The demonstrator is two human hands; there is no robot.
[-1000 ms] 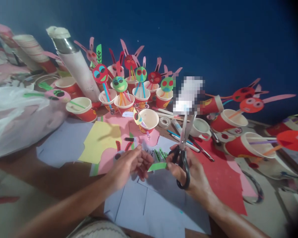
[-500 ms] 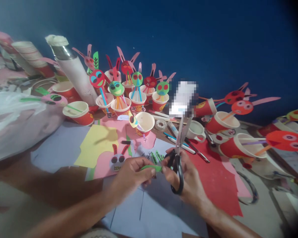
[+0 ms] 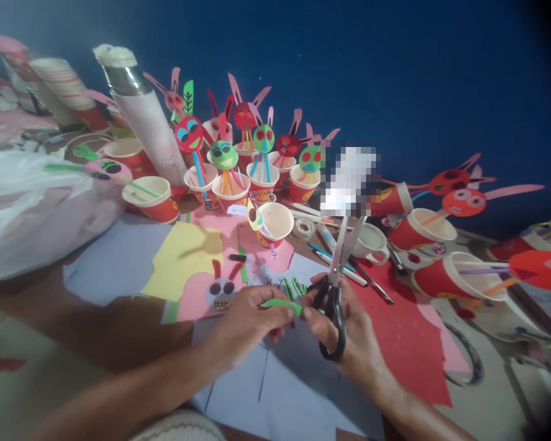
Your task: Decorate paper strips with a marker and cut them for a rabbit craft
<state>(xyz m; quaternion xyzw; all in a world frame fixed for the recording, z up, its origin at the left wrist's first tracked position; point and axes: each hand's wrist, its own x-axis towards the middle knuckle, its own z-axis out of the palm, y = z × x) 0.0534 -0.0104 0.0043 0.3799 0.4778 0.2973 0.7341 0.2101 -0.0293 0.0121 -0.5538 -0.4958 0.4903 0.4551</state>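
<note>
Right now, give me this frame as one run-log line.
left hand: pinching green paper strip | right hand: holding scissors, blades open | beneath: pale blue paper | beside: red paper

Nothing readable; print on paper cups [image 3: 401, 236] too small.

Left hand [image 3: 250, 324] pinches a green paper strip [image 3: 281, 305], far end reaching the fingers of right hand [image 3: 346, 324]. Right hand grips black-handled scissors [image 3: 334, 306], blades open and pointing away. Underneath: pale blue paper [image 3: 243, 392]. Nearby: pink paper cutout [image 3: 197, 303] with rabbit face, red paper sheet [image 3: 399, 343]. Beyond: red paper cups [image 3: 261, 184] holding paper rabbit faces [image 3: 263, 138] on straws.
</note>
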